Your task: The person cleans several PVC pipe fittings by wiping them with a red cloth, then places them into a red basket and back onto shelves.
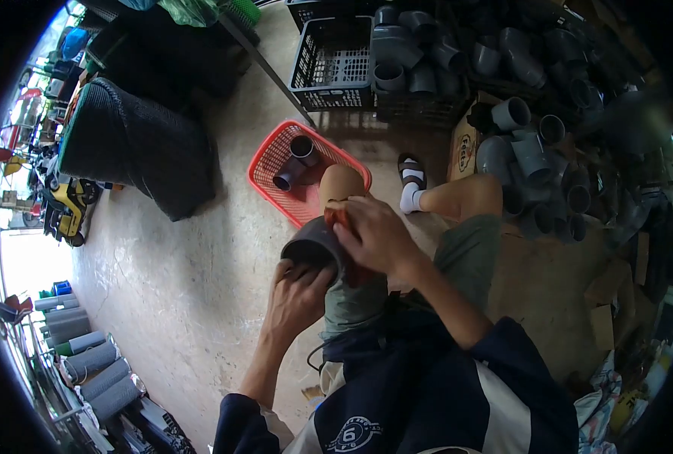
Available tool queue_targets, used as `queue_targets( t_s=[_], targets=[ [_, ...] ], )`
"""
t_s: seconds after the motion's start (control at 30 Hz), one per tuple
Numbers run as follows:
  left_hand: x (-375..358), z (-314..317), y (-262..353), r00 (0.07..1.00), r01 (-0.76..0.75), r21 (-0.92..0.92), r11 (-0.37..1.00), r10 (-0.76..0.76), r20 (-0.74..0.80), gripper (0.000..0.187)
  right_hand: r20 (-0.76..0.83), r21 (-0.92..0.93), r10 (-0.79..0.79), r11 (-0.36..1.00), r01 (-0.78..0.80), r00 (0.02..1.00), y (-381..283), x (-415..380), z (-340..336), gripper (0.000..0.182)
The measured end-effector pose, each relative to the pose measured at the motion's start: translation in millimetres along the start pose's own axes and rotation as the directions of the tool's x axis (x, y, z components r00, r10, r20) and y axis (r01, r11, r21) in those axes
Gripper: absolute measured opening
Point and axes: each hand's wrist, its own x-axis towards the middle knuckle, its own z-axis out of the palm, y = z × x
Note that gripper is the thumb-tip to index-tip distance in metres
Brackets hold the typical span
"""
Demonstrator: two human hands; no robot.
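A grey pipe fitting (313,246) is held over the person's lap, above the concrete floor (185,303). It is gripped from below by the left hand (297,299), fingers curled at its open end. The right hand (374,234) is closed over its top, pressing an orange-red object (338,217) against it. Just beyond, a red basket (276,163) containing two dark fittings (295,163) is seen.

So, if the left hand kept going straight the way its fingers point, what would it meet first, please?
The left hand already grips the grey pipe fitting on its near side, so that comes first. Beyond it, the line seems to lead to the red basket, though depth is unclear.
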Motion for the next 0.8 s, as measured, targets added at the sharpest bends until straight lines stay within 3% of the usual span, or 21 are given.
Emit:
queue_targets(
  t_s=[0.03, 0.1, 0.23, 0.33, 0.37, 0.47, 0.5, 0.6, 0.67, 0.73, 0.8],
  targets=[
    [-2.2, 2.3, -1.2, 0.997, 0.071, -0.032, 0.997, -0.071, 0.007, 0.045, -0.066, -0.137, -0.077, 0.988, 0.067, 0.995, -4.1, -11.4, 6.7, 0.043],
    [-8.0, 5.9, -3.9, 0.977, 0.215, -0.092, 0.972, -0.213, 0.032, 0.045, -0.082, -0.155, -0.049, 0.987, 0.035, 0.995, -17.4, -31.1, 12.5, 0.048],
    [-3.5, 17.0, 21.7, 0.952, 0.204, -0.292, 0.934, -0.259, -0.161, 0.041, -0.114, -0.085, 0.057, 0.994, -0.067, 0.992, -19.5, -61.3, 20.2, 0.057],
    [5.9, 19.1, 47.7, 0.846, 0.165, -0.665, 0.728, -0.452, -0.284, 0.033, -0.059, 0.109, 0.112, 0.988, -0.105, 0.992, -9.5, -70.0, 11.2, 0.057],
    [3.4, 31.2, 43.9, 0.757, 0.238, -0.825, 0.512, -0.630, -0.173, 0.029, -0.021, 0.183, 0.117, 0.977, -0.111, 0.993, -6.1, -71.3, 7.2, 0.057],
    [7.2, 16.2, 31.5, 0.883, 0.340, -0.659, 0.671, -0.468, -0.022, 0.032, 0.044, 0.193, 0.042, 0.980, -0.050, 0.998, -3.9, -68.4, -4.3, 0.056],
    [6.1, 13.7, 31.4, 0.896, 0.373, -0.637, 0.675, -0.441, 0.057, 0.041, 0.069, 0.182, -0.009, 0.983, -0.004, 0.998, -4.8, -65.3, -5.4, 0.056],
    [6.1, 25.3, 27.8, 0.768, 0.279, -0.888, 0.366, -0.641, -0.023, 0.052, 0.175, 0.169, -0.163, 0.977, 0.133, 0.971, -11.0, -48.1, -8.1, 0.057],
    [9.5, 29.3, 12.9, 0.679, 0.234, -0.959, 0.160, -0.733, 0.043, 0.067, 0.307, 0.190, -0.248, 0.962, 0.196, 0.919, -25.2, -38.6, -8.9, 0.057],
    [15.2, 33.6, -1.9, 0.623, 0.225, -0.968, 0.112, -0.780, 0.054, 0.067, 0.318, 0.094, -0.255, 0.967, 0.238, 0.913, -38.3, -40.4, -2.4, 0.057],
    [17.9, 36.5, 0.9, 0.691, 0.169, -0.968, 0.185, -0.722, -0.017, 0.066, 0.269, 0.060, -0.222, 0.975, 0.214, 0.937, -41.9, -37.3, 3.3, 0.056]
  ],
)
